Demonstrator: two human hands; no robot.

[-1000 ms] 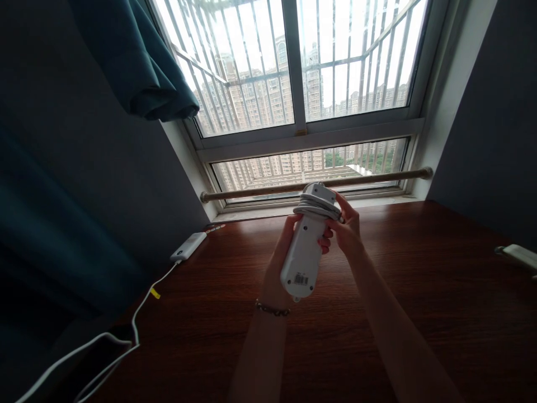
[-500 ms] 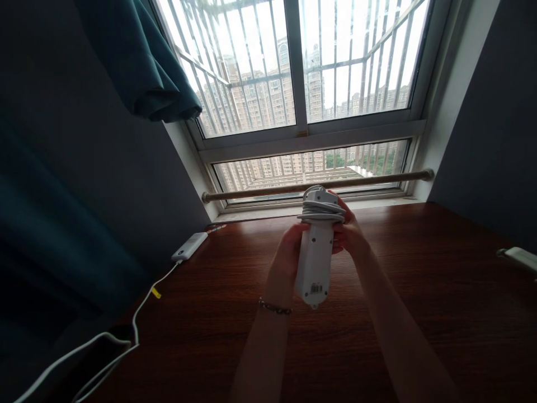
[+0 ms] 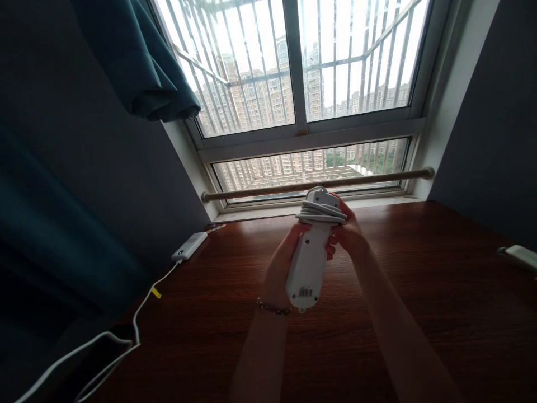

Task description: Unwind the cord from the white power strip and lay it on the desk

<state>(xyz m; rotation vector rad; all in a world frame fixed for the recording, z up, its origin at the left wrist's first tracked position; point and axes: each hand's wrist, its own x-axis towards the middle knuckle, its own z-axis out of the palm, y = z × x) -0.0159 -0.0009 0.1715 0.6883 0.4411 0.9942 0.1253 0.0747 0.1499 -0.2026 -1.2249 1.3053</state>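
Observation:
A white power strip is held up in front of me, its back side with screws and a barcode label facing me. Its cord is wound in several turns around the upper part. My left hand grips the strip's left side, the thumb on its edge just below the coils. From the right, my right hand holds it near the wound cord, with fingers reaching behind and under it. The strip leans, its lower end toward the left; its front face is hidden.
On the brown wooden surface, another white power strip lies at the left with its cable trailing off. A white object sits at the right edge. Behind are a rail, a barred window and a blue curtain.
The held power strip has tilted, its lower end swinging slightly left and its back turning more toward me. Both hands keep their hold on it.

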